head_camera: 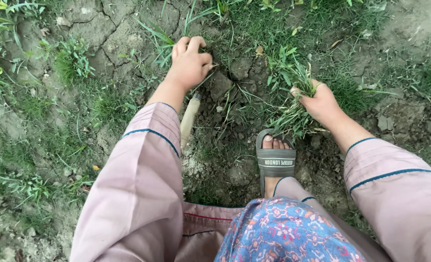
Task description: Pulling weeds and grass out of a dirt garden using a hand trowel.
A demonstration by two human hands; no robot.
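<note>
Grey sandal [275, 162] (wooden handle [189, 119] nearby) between hands.

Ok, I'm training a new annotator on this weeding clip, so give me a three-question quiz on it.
1. True or false: the right hand grips a grass bunch.
2. What lies beside the left hand's wrist? A) a wooden handle B) a bucket C) a hose
3. What is on the foot?

Key: 1 true. 2 A. 3 a grey sandal.
</note>
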